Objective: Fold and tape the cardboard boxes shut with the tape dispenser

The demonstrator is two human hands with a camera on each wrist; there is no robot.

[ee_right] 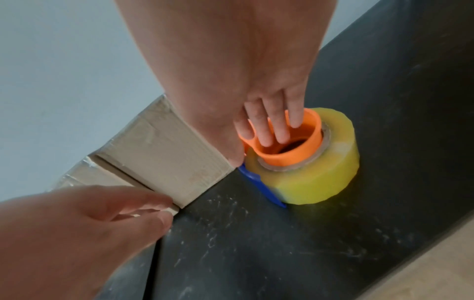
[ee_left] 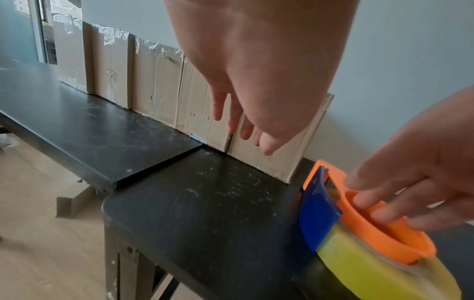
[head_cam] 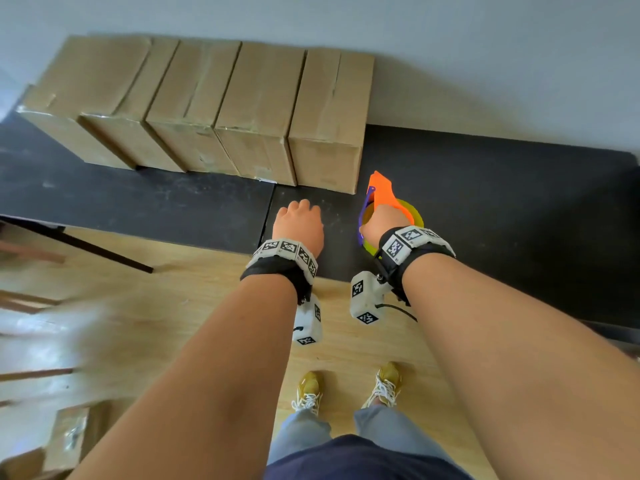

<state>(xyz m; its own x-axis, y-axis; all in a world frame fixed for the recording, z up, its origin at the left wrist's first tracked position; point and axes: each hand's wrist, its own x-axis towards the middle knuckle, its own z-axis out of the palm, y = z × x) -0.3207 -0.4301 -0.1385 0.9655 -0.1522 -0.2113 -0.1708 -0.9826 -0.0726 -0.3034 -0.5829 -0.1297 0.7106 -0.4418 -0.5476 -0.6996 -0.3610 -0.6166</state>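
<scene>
Several closed cardboard boxes (head_cam: 256, 109) stand in a row on the black table (head_cam: 485, 209) against the wall, with clear tape on their seams. The tape dispenser (head_cam: 381, 192), orange with a blue blade guard and a yellow tape roll (ee_right: 315, 174), sits on the table right of the last box (head_cam: 329, 133). My right hand (head_cam: 382, 221) holds it, fingers (ee_right: 282, 130) inside the orange core and thumb on the outside. My left hand (head_cam: 299, 220) hovers empty over the table in front of the last box (ee_left: 271, 158), fingers relaxed and pointing down.
The table is two black tops butted together, with a seam (head_cam: 268, 209) just left of my left hand. Its front edge runs above a wooden floor (head_cam: 194, 292). Flattened cardboard (head_cam: 69, 438) lies at the lower left. The wall (head_cam: 450, 64) is right behind the boxes.
</scene>
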